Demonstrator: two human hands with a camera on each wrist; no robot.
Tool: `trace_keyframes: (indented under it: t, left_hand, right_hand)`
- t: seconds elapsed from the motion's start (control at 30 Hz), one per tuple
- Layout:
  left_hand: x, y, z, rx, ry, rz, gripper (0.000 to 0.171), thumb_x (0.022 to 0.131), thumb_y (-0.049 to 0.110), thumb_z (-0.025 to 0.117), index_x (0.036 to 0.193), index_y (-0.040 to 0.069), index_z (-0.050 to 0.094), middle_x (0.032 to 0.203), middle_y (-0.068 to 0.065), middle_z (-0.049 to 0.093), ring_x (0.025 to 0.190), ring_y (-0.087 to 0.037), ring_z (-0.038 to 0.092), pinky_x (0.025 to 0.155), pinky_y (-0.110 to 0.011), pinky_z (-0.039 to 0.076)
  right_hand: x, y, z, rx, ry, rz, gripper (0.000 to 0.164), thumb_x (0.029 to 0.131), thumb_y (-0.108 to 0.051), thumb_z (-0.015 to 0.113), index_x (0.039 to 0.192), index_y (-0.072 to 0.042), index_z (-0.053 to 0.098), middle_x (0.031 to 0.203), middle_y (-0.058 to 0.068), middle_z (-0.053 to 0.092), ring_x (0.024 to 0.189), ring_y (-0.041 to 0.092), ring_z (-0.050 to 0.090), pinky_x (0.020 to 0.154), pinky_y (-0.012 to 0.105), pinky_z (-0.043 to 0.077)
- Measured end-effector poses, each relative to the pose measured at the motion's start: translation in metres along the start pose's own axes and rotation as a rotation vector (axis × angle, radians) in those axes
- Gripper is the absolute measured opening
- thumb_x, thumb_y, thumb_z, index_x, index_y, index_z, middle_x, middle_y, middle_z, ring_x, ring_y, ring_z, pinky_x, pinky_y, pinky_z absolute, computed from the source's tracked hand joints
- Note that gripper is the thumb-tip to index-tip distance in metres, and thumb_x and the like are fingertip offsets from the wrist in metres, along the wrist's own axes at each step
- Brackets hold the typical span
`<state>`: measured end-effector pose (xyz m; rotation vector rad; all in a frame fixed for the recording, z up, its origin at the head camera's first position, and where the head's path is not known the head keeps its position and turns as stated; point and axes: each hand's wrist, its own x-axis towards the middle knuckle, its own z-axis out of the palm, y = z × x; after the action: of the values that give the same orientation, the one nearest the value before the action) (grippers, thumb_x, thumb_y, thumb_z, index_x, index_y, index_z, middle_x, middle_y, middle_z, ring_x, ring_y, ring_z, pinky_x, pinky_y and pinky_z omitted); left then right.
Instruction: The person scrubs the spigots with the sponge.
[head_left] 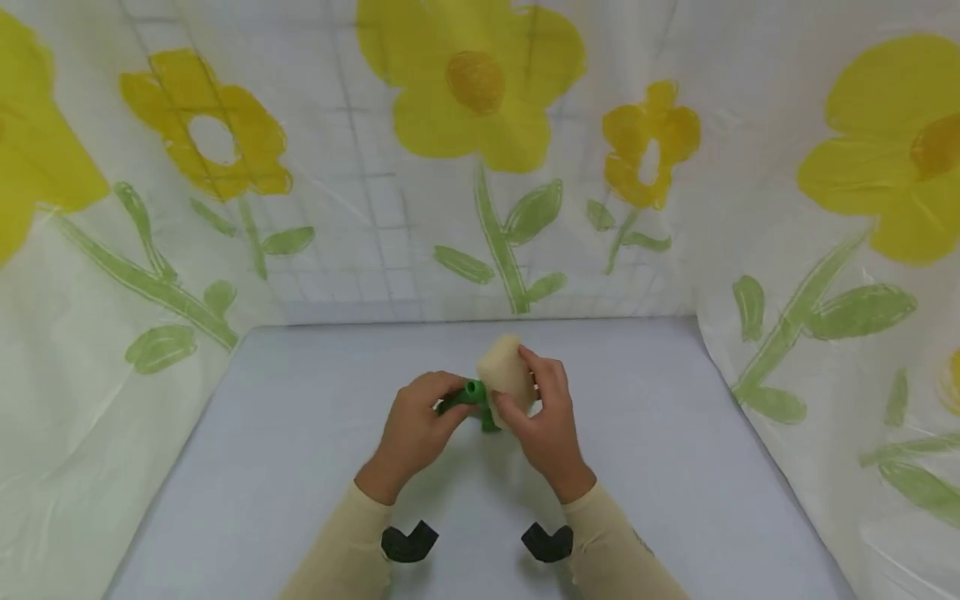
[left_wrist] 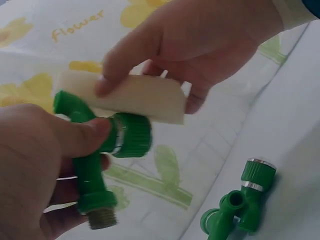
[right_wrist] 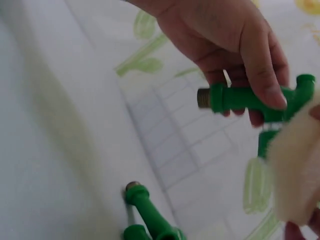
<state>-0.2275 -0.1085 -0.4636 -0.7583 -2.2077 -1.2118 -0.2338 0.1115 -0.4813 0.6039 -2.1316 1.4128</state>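
Note:
A green plastic water tap with a ribbed knob, a silvery ring and a brass-coloured threaded end is gripped by my left hand, thumb laid along its body near the knob. My right hand pinches a thick cream sponge between thumb and fingers. In the left wrist view the sponge's lower edge lies right at the knob and spout. From the right wrist view the sponge hides part of the knob. Both hands are close together above the table.
A second green tap of the same sort lies on the pale table, below the hands. White sheets painted with yellow flowers stand behind and at both sides. Two black curved pieces show by the sleeves.

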Motion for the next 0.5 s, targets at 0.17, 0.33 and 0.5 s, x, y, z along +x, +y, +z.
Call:
trace_keyframes:
  t: [0.17, 0.33, 0.5]
  left_hand:
    - [-0.003, -0.004, -0.004, -0.168, 0.18, -0.146, 0.023, 0.09, 0.0, 0.09, 0.108, 0.007, 0.078, 0.099, -0.001, 0.076, 0.085, -0.02, 0.073, 0.073, -0.029, 0.062]
    - [-0.003, -0.003, 0.002, -0.242, -0.01, -0.157, 0.02, 0.091, 0.003, 0.09, 0.105, 0.013, 0.08, 0.096, 0.005, 0.076, 0.083, -0.017, 0.073, 0.075, -0.032, 0.062]
    - [-0.002, -0.002, 0.006, -0.207, 0.02, -0.171, 0.02, 0.093, 0.006, 0.089, 0.111, 0.007, 0.08, 0.098, 0.0, 0.077, 0.082, -0.016, 0.074, 0.069, -0.033, 0.064]
  right_hand:
    - [0.001, 0.0, 0.001, -0.026, -0.151, 0.046, 0.068, 0.096, -0.016, 0.082, 0.158, -0.008, 0.054, 0.131, 0.012, 0.055, 0.111, 0.024, 0.053, 0.082, 0.054, 0.056]
    - [0.003, -0.006, -0.003, -0.011, -0.02, -0.032, 0.067, 0.095, -0.015, 0.082, 0.155, -0.006, 0.056, 0.126, 0.014, 0.056, 0.109, 0.028, 0.052, 0.082, 0.047, 0.05]
    - [0.004, -0.005, -0.006, 0.003, -0.026, -0.018, 0.067, 0.096, -0.015, 0.081, 0.157, -0.01, 0.056, 0.129, 0.011, 0.055, 0.113, 0.026, 0.051, 0.085, 0.046, 0.049]
